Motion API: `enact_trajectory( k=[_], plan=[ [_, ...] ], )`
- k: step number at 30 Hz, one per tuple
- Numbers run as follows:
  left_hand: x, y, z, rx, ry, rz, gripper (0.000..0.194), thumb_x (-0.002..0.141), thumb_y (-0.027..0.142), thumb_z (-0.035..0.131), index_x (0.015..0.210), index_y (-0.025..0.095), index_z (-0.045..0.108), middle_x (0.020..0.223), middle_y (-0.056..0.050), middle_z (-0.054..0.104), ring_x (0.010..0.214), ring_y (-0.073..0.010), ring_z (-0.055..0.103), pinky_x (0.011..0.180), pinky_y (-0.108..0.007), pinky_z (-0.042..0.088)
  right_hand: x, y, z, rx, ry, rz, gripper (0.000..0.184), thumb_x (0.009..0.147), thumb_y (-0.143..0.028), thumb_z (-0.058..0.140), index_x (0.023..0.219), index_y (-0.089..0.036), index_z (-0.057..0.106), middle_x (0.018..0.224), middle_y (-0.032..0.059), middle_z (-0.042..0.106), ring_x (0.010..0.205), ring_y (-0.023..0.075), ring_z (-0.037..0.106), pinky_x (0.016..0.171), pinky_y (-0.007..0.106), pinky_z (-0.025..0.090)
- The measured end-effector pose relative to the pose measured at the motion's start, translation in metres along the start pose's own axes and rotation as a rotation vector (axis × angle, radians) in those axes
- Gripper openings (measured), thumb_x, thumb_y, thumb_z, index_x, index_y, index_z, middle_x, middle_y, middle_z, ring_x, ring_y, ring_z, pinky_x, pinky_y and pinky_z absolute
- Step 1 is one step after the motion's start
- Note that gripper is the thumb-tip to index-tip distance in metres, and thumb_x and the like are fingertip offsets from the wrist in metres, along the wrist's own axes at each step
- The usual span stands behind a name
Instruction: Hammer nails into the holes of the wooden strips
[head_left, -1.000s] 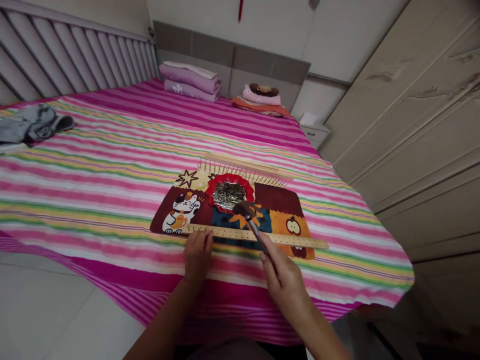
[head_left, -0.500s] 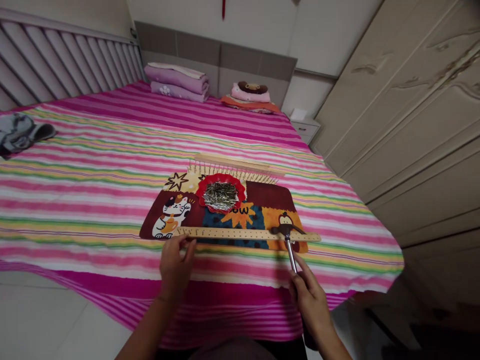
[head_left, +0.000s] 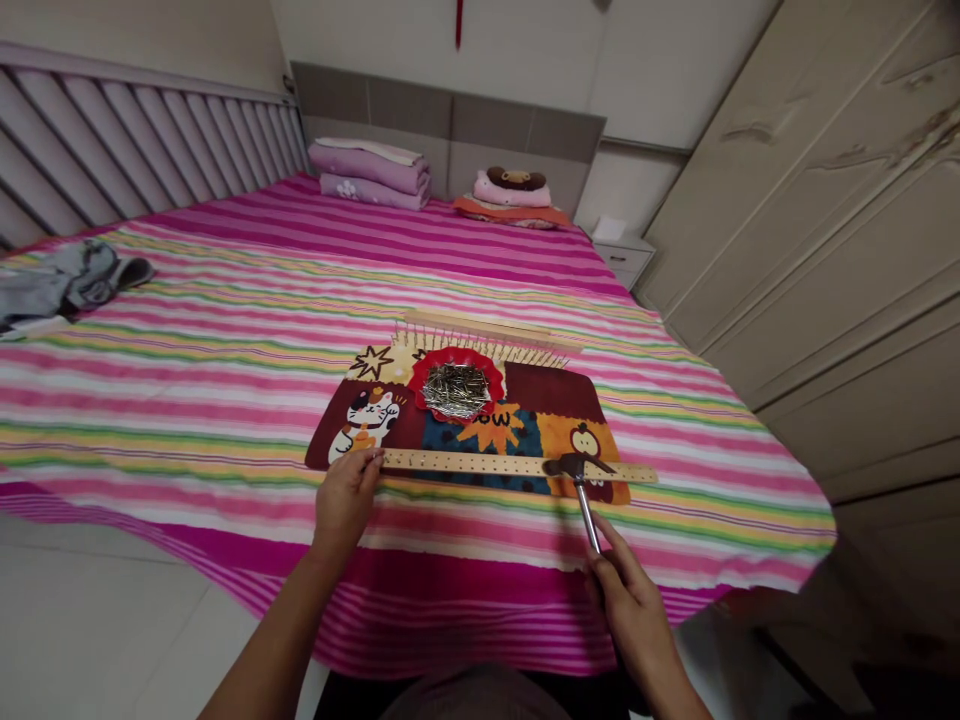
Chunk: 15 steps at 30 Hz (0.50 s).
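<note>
My left hand [head_left: 341, 508] pinches the left end of a long pale wooden strip [head_left: 472, 463] dotted with small holes. In my right hand [head_left: 630, 605] is a claw hammer [head_left: 587, 515], gripped by its handle. Its dark head lies over the right part of the strip, and I cannot tell whether they touch. Beneath the strip is a patterned mat [head_left: 555, 390] with a cartoon cat. A red scalloped bowl [head_left: 491, 382] on the mat holds many metal nails [head_left: 455, 390].
Behind the bowl lies another wooden strip [head_left: 480, 324] with a row of nails sticking out. Everything rests on a striped bed [head_left: 225, 390]. Grey clothing [head_left: 90, 275] lies at the left. Folded bedding [head_left: 371, 175] sits by the headboard, and a wardrobe [head_left: 847, 230] stands at the right.
My left hand has moved a little left along the strip and now closes on its end, covering the small nails seen there before. The hammer stays over the strip. The view has shifted slightly.
</note>
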<state>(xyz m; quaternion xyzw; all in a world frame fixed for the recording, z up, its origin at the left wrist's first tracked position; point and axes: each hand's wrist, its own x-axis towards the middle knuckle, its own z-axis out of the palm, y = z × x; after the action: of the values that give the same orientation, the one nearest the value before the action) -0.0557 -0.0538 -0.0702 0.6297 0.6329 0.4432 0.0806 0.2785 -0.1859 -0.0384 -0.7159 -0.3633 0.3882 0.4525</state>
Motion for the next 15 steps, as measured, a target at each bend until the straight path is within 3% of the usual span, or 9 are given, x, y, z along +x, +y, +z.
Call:
enact_trajectory(
  k=[6, 11, 15],
  plan=[
    [0.004, 0.0, 0.003, -0.051, -0.008, -0.09, 0.023, 0.081, 0.041, 0.052, 0.085, 0.025, 0.069, 0.085, -0.002, 0.072, 0.083, -0.0204, 0.065, 0.077, -0.032, 0.051, -0.005, 0.0, 0.01, 0.047, 0.086, -0.039, 0.064, 0.077, -0.048, 0.056, 0.134, -0.02, 0.055, 0.057, -0.0058, 0.046, 0.046, 0.0114, 0.04, 0.045, 0.023, 0.035],
    [0.002, -0.002, 0.005, -0.053, 0.02, -0.106, 0.023, 0.08, 0.04, 0.052, 0.084, 0.024, 0.068, 0.086, -0.003, 0.072, 0.085, -0.0214, 0.065, 0.079, -0.034, 0.051, -0.006, 0.002, 0.013, 0.033, 0.057, -0.029, 0.066, 0.078, -0.048, 0.055, 0.136, -0.018, 0.052, 0.056, -0.0054, 0.047, 0.046, 0.0122, 0.039, 0.045, 0.024, 0.033],
    [0.007, -0.004, 0.002, -0.052, -0.049, -0.106, 0.027, 0.077, 0.04, 0.054, 0.092, 0.023, 0.068, 0.091, -0.005, 0.071, 0.084, -0.0213, 0.065, 0.076, -0.034, 0.051, -0.005, 0.002, 0.013, 0.074, 0.039, 0.003, 0.066, 0.079, -0.047, 0.055, 0.138, -0.016, 0.05, 0.057, -0.0056, 0.046, 0.046, 0.0116, 0.038, 0.045, 0.023, 0.032]
  ],
)
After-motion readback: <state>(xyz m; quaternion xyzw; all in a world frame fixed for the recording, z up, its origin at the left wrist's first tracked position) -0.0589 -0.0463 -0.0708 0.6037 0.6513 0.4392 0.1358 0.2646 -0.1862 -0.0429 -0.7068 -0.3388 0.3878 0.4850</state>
